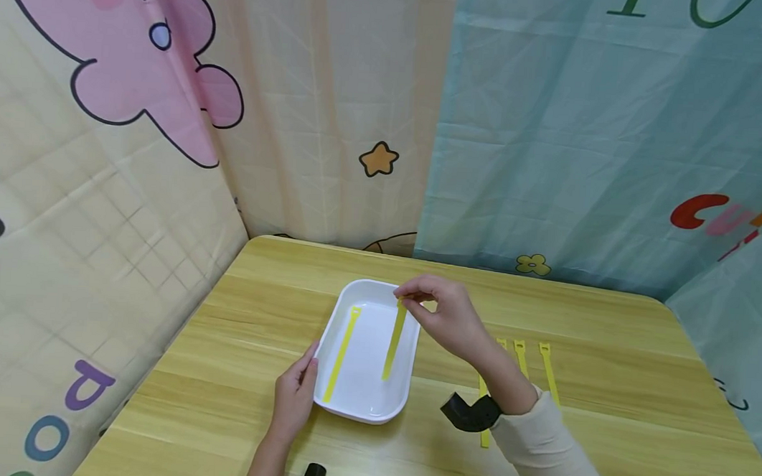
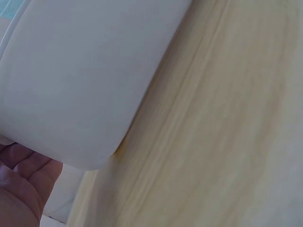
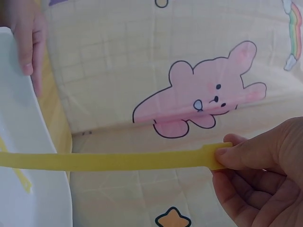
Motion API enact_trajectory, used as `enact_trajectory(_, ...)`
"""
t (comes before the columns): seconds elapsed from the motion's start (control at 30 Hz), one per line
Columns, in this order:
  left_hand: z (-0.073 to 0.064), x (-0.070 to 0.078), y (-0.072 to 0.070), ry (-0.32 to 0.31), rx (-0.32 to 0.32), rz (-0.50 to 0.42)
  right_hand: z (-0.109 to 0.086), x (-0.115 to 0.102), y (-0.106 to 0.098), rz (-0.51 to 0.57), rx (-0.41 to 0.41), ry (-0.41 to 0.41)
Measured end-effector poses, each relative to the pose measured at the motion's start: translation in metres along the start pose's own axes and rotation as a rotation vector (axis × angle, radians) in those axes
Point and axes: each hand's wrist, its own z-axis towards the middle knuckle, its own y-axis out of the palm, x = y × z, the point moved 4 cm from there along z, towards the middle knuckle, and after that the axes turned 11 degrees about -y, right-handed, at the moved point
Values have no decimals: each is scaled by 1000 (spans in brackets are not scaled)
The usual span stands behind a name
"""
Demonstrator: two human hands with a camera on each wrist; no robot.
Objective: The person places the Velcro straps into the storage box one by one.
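Printed fabric curtains (image 1: pixel 336 106) stand behind and beside the pale wood-grain tabletop (image 1: pixel 643 424), so its far edge seems to limit reaching forward. Bare wood on the left and between tray and right-hand edge appears to offer sideways room. On it sits the white, rounded rectangular tray (image 1: pixel 366 399), its raised rim the main edge to lift over. The right hand (image 1: pixel 444 317) pinches a strap's head between thumb and fingers above the tray's right part, probably to let the length trail straight; whether the tip touches the floor, I can't tell. The left hand (image 1: pixel 294 395) grips the tray's left rim, likely to steady it. Of the flat yellow slotted straps, the held strap (image 1: pixel 393 343) hangs aslant, the tray strap (image 1: pixel 342 354) lies along the left wall, and the tabletop straps (image 1: pixel 546 358) lie right, partly behind the forearm.
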Motion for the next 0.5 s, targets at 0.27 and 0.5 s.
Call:
enact_trajectory(0.27,-6,18,-1,-27,-20,-2,-1,0,13,46,-8,21)
enact_trajectory(0.5,-12,34,-2,-45,-16,5,-2,-3,26,100,-37,28)
